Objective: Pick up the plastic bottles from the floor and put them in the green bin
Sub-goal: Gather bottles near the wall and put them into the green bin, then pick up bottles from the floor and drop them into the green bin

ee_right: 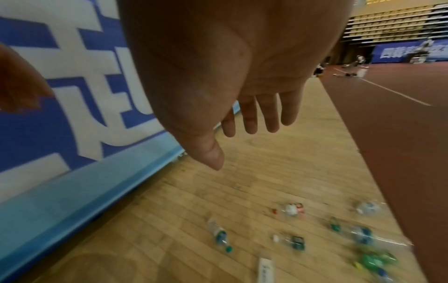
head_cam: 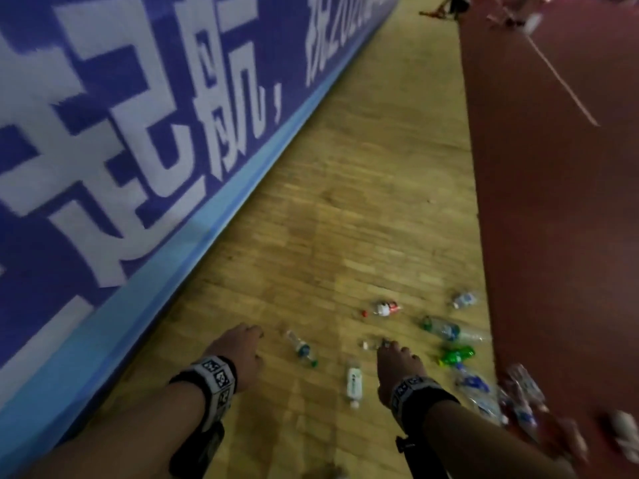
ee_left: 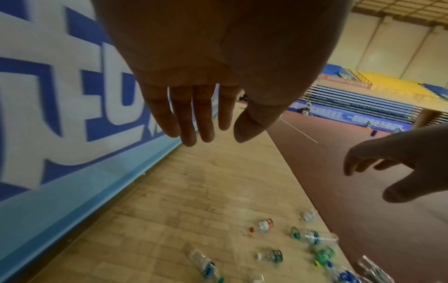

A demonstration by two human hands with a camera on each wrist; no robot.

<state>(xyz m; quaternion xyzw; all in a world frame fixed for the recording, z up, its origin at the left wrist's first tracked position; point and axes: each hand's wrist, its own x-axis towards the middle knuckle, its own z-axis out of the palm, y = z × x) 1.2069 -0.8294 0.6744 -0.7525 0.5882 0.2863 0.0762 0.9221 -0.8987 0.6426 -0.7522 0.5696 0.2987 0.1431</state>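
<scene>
Several plastic bottles lie scattered on the wooden floor. Among them are a clear bottle with a blue label [head_cam: 301,348] [ee_right: 219,235], a white-labelled bottle [head_cam: 353,382], a red-labelled bottle [head_cam: 384,308] [ee_left: 263,225], a crushed green bottle [head_cam: 456,355] and a long clear bottle with a green cap [head_cam: 449,329]. My left hand [head_cam: 238,350] [ee_left: 194,116] hovers above the floor with straight fingers, holding nothing. My right hand [head_cam: 397,364] [ee_right: 252,118] reaches over the bottles, fingers relaxed and empty. No green bin is in view.
A blue banner wall [head_cam: 121,150] with white characters runs along the left, with a light blue base strip [head_cam: 173,271]. Dark red court flooring [head_cam: 560,202] borders the wood on the right. More crushed bottles [head_cam: 518,395] lie at its edge.
</scene>
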